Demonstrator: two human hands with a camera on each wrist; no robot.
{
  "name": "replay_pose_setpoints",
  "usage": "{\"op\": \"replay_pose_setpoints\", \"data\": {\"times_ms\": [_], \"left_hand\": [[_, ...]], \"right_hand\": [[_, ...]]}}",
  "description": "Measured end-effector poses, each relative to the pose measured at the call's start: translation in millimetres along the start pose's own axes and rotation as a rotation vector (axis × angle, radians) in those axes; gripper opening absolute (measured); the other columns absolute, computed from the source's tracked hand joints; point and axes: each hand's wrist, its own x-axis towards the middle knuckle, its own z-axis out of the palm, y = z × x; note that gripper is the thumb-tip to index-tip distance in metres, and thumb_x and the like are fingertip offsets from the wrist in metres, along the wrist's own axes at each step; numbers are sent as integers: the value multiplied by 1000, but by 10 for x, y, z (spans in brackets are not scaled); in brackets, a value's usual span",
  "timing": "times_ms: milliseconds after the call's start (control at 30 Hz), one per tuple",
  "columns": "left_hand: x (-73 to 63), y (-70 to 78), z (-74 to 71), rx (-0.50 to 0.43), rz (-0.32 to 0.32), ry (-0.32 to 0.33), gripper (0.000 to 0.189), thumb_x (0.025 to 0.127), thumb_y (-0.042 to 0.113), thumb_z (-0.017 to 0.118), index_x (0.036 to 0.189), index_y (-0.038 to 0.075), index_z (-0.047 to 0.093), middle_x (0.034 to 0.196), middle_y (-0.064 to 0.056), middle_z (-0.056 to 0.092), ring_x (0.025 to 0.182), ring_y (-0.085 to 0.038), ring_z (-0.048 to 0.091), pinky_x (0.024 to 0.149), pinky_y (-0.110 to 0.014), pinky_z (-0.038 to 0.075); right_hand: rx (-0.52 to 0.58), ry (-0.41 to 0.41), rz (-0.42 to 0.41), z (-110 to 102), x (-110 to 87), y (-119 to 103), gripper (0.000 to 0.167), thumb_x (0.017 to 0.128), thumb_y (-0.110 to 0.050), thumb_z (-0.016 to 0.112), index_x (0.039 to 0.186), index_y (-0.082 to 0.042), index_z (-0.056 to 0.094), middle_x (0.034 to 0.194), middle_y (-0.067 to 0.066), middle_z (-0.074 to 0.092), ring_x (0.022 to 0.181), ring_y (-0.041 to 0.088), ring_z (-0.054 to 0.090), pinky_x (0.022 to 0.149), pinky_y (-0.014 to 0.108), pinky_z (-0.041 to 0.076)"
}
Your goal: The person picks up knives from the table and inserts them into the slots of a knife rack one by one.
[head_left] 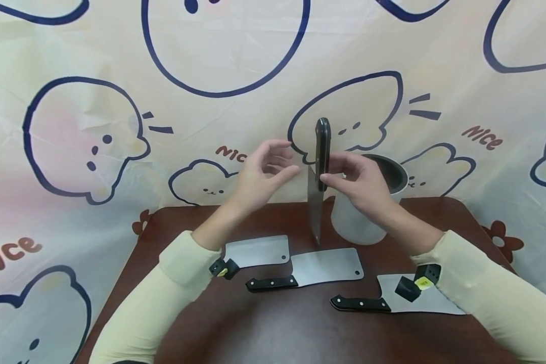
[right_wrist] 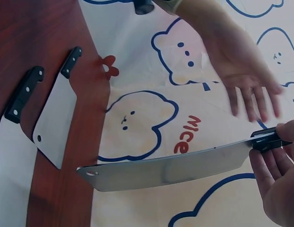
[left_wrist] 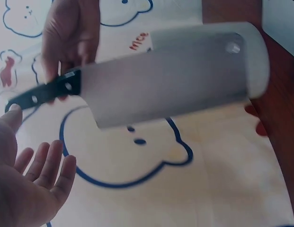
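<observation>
By the right hand [head_left: 361, 179], a cleaver [left_wrist: 165, 80] is pinched at its black handle [head_left: 323, 141], blade [head_left: 315, 212] hanging over the table [head_left: 273, 333], beside the white bin [head_left: 357, 222]. The left hand [head_left: 266, 172] is held near, fingers loosely extended; should the pinch slip or the blade twist, those fingers could be cut.

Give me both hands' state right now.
Left hand: open, holding nothing.
Right hand: closed, holding a black-handled, rectangular silver metal cleaver.
</observation>
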Motion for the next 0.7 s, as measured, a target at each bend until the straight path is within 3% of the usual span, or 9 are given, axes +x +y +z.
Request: {"op": "replay_pose_setpoints", "data": {"times_ms": [267,400,600,700], "left_hand": [[-278,-305,-379,109,-122,-66,47,97,19,73,139,9,54,123,-9,64,111,-21,63,98,-44,52],[-479,-518,-605,148,-182,-94,46,97,19,72,139,9,54,124,-10,64,112,-23,63,99,-47,52],[-808,-789,-938,252,-280,-127,48,99,24,70,140,7,53,129,-13,62,117,-28,63,102,-47,51],[-962,-921,-1064,311,-316,-132,49,98,25,70,140,6,54,131,-15,62,117,-30,62,100,-49,52]], "right_hand": [[3,29,34,-175,59,-119,41,97,-15,72,136,-6,63,120,11,69,107,16,66,94,22,52],[14,51,44,-263,103,-175,41,97,-18,71,137,-9,63,120,7,69,109,17,65,94,24,53],[76,106,-6,-424,196,-270,39,98,-15,70,136,-9,64,116,1,71,112,18,62,98,32,48],[96,137,-17,-531,221,-340,39,97,-14,70,135,-10,65,116,1,72,112,19,63,98,29,49]]}}
